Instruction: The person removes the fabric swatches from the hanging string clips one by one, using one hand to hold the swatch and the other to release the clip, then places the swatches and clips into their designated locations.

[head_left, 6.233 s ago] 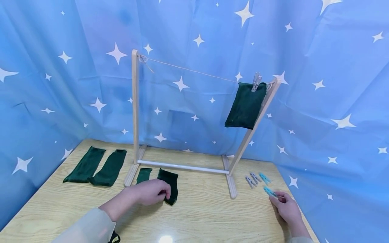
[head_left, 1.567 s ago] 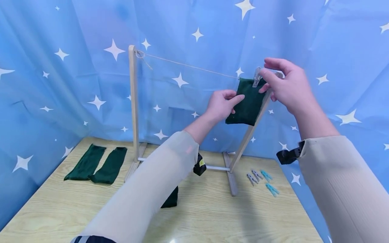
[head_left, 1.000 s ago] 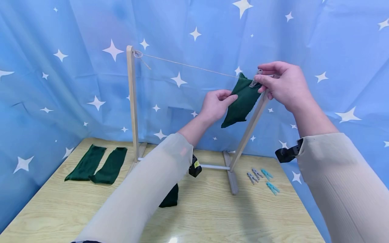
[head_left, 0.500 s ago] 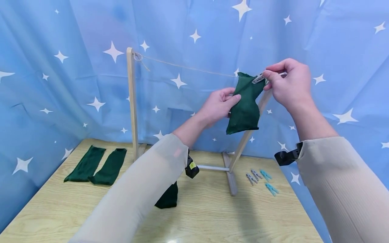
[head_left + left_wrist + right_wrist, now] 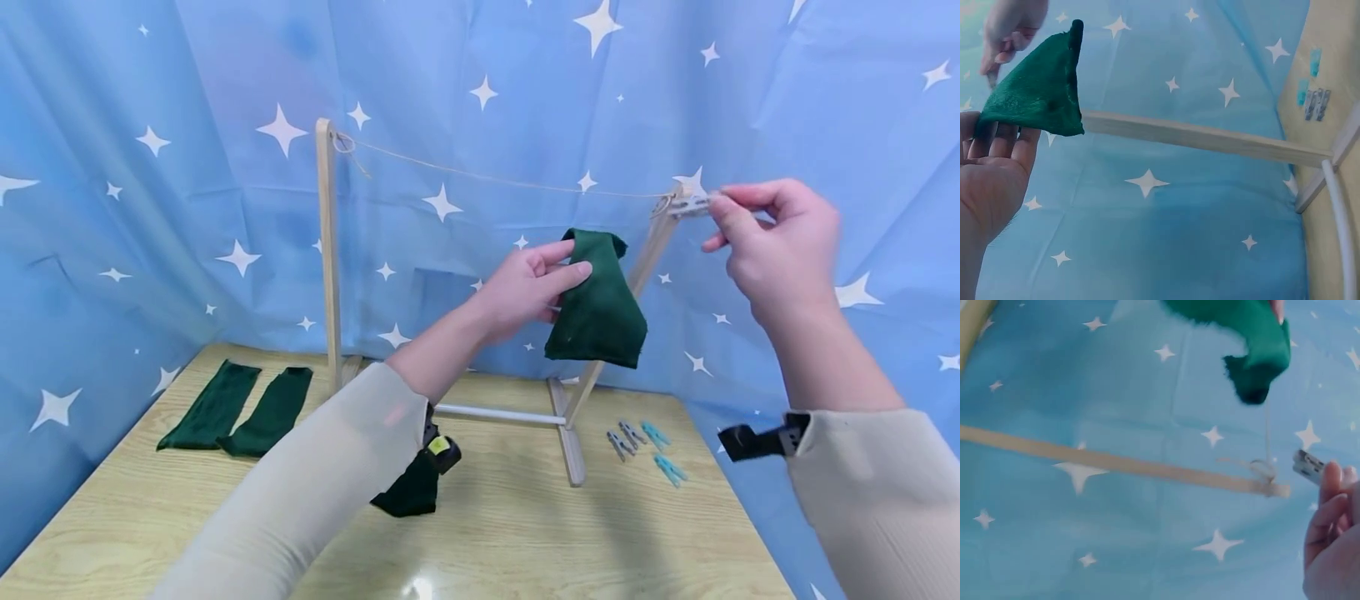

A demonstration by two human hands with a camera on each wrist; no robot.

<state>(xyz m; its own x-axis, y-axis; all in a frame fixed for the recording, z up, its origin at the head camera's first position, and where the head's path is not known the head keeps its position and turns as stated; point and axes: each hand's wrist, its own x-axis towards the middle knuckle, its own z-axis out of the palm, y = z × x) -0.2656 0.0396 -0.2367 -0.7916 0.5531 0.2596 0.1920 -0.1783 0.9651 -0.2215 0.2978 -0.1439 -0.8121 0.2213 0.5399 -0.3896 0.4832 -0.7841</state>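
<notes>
Left hand point(image 5: 528, 287) pinches the green cloth point(image 5: 597, 304) below the string point(image 5: 487, 177). Right hand point(image 5: 780, 246) grips a grey peg point(image 5: 688, 205) beside the post top. Wrist views crop both hands; only the head view shows table pegs point(image 5: 643, 446) clearly.

Drying rack point(image 5: 330, 267) stands at the rear centre of the counter point(image 5: 525, 533); two cloths point(image 5: 240, 410) lie to its left; clothespins point(image 5: 645, 446) lie to its right. One cloth point(image 5: 405, 492) lies before the rack.
</notes>
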